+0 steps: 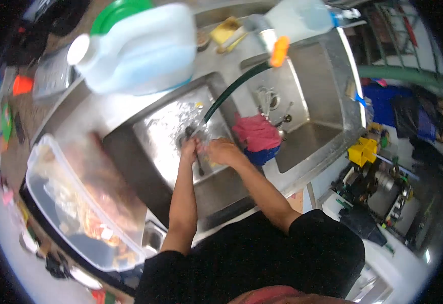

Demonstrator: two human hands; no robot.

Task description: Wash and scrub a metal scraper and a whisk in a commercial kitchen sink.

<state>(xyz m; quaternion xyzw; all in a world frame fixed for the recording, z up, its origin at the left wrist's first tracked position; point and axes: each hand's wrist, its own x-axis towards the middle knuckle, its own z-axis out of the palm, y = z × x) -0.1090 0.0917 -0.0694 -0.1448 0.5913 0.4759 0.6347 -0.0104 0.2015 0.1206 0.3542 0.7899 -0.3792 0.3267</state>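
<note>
Both hands are over the left basin of a steel double sink (215, 201). My left hand (189, 149) is closed around a dark-handled utensil (200, 167), whose exact kind is blurred. Close beside it on the right, my right hand (221, 150) has curled fingers near the same spot; whether it grips anything is unclear. A dark green hose (240, 84) runs from the faucet, past an orange connector (279, 51), down to just above the hands. Water splashes on the basin floor, where small yellow bits lie.
A large translucent jug (145, 49) stands behind the left basin. A clear plastic bin (88, 205) with bagged things is at left. Red cloth (256, 132) and blue cloth (262, 155) drape the divider. Whisk (266, 100) and spoons (282, 133) lie in the right basin. A yellow sponge (225, 32) sits behind.
</note>
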